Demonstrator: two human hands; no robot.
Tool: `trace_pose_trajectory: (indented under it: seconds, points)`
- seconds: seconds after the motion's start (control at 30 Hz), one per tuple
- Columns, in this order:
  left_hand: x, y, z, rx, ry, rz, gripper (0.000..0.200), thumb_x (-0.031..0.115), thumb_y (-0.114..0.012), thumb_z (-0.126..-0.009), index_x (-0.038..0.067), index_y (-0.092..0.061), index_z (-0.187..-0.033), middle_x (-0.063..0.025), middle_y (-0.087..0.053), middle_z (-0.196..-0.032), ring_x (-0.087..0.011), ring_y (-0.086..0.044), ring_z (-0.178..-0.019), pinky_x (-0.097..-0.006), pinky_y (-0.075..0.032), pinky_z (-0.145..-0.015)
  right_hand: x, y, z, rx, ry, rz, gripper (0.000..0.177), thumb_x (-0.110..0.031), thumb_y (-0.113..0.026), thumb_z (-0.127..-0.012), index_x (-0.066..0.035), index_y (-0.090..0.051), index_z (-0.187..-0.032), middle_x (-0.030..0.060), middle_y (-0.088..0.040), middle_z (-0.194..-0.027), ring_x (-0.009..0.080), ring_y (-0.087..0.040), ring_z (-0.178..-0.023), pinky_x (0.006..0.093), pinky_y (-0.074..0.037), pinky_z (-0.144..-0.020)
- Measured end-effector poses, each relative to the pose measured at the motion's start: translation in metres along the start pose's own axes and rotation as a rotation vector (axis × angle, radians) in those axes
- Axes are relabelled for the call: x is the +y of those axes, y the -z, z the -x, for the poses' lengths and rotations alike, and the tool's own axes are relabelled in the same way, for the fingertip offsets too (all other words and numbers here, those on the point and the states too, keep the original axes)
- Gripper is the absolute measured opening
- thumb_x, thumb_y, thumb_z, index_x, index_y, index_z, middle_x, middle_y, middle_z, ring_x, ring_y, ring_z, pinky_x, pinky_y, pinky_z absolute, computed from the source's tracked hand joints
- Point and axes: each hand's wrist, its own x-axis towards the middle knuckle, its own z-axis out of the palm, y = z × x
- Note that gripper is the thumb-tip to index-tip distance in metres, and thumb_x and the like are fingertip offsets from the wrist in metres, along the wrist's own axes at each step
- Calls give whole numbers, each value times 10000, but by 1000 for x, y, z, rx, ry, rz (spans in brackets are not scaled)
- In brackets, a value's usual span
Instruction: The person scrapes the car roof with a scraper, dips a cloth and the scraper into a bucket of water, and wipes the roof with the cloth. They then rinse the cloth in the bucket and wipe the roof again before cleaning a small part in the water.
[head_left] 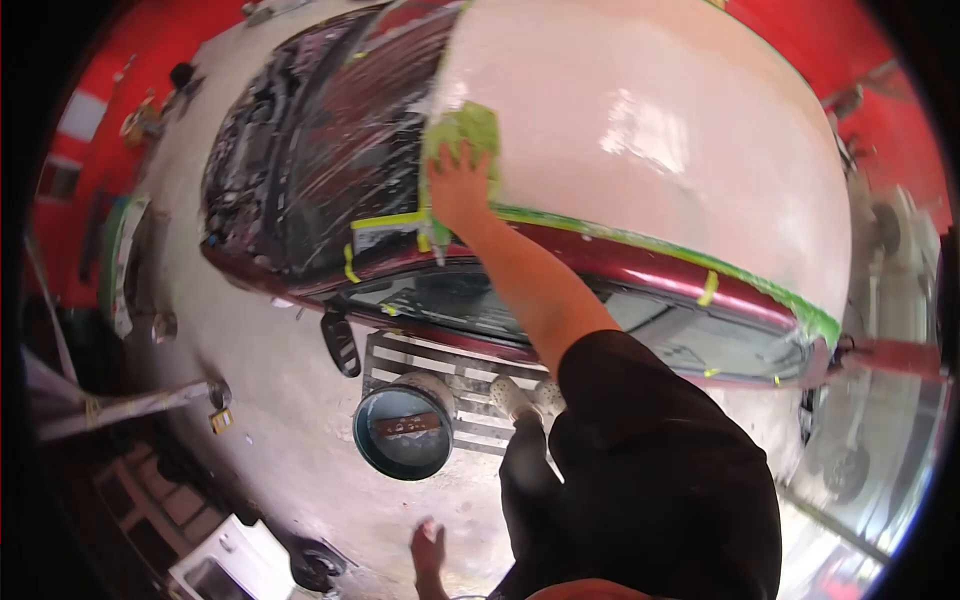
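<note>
Fingers spread, my left hand (460,190) lies flat on a yellow-green cloth (470,130) at the edge of the car's pale roof (640,100), beside the windshield (360,130). Green and yellow tape (640,238) runs along the roof's side edge. My other hand (428,548) hangs low at the bottom of the view, away from the car, with its fingers curled; whether it holds anything is too unclear to tell. A bucket (363,440) of water with a brown block (406,425) in it stands between that hand and the car.
A slatted platform (475,408) is under my feet beside the red car. The black side mirror (340,342) sticks out near the bucket. A white cabinet-like object (235,560) is at lower left, a stand (150,402) at left, another vehicle (880,300) at right.
</note>
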Motion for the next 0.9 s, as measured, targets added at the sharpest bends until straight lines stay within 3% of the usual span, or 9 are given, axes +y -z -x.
trace_pose_trajectory:
  seconds: [0.13, 0.27, 0.4, 0.5, 0.53, 0.6, 0.67, 0.73, 0.9]
  points:
    - [111, 63, -132, 141, -247, 235, 357, 178, -625, -861, -21, -559, -1150, -186, -601, -1124, -317, -583, -1034, -383, -451, -915, 37, 15, 13, 82, -29, -87, 383, -212, -477, -850, -122, -601, -1201, 88, -453, -1390, 362, -355, -1305, 598, -250, -1024]
    - [302, 95, -196, 181, -647, 116, 334, 115, -589, -866, -22, -545, -1167, -187, -572, -1181, -330, -520, -1143, -391, -373, -1006, 115, 44, 61, 149, -75, -175, 396, -198, -482, -840, -94, -598, -1204, 106, -466, -1376, 368, -363, -1303, 581, -262, -1044]
    - [455, 47, -225, 317, -893, 240, 408, 134, -598, -878, -29, -494, -1237, -207, -526, -1244, -355, -477, -1182, -397, -345, -1029, 220, 90, 132, 171, -187, -180, 394, -187, -518, -813, -130, -595, -1195, 101, -458, -1384, 361, -357, -1313, 573, -288, -1037]
    - [524, -16, -253, 552, -893, 160, 500, 273, -564, -912, -36, -442, -1287, -220, -458, -1323, -375, -426, -1227, -452, -331, -1033, 314, 122, 189, 168, -308, -133, 429, -183, -555, -788, -164, -578, -1216, 86, -440, -1402, 348, -362, -1315, 557, -305, -1036]
    - [541, -37, -255, 523, -924, 151, 500, 273, -564, -912, -36, -442, -1287, -220, -458, -1323, -375, -426, -1227, -452, -331, -1033, 345, 131, 208, 155, -365, -118, 463, -182, -580, -770, -183, -566, -1233, 72, -430, -1413, 335, -370, -1313, 545, -316, -1034]
    - [574, -72, -257, 644, -330, 139, 607, 469, -448, -936, 16, -407, -1338, -197, -410, -1374, -361, -381, -1273, -559, -312, -1011, 410, 147, 246, 157, -433, -116, 458, -175, -573, -776, -181, -564, -1234, 73, -424, -1417, 341, -368, -1312, 538, -323, -1037]
    - [591, -84, -261, 683, -178, 11, 689, 613, -320, -919, 93, -404, -1362, -142, -394, -1398, -322, -357, -1304, -632, -268, -1000, 476, 162, 286, 141, -518, -83, 476, -169, -558, -777, -192, -552, -1252, 66, -418, -1421, 338, -361, -1316, 537, -319, -1045]
    - [595, -97, -273, 880, -119, 146, 742, 683, -306, -880, 122, -443, -1346, -124, -414, -1395, -321, -359, -1302, -686, -208, -992, 542, 174, 329, 144, -595, -35, 480, -180, -548, -780, -207, -557, -1259, 86, -400, -1431, 338, -373, -1310, 507, -315, -1061]
    - [598, -89, -271, 907, -40, 46, 780, 710, -283, -866, 124, -431, -1359, -90, -396, -1427, -280, -332, -1342, -615, -207, -1045, 681, 192, 430, 272, -797, -88, 480, -122, -526, -756, -234, -613, -1215, 253, -386, -1389, 410, -434, -1239, 442, -392, -1022]
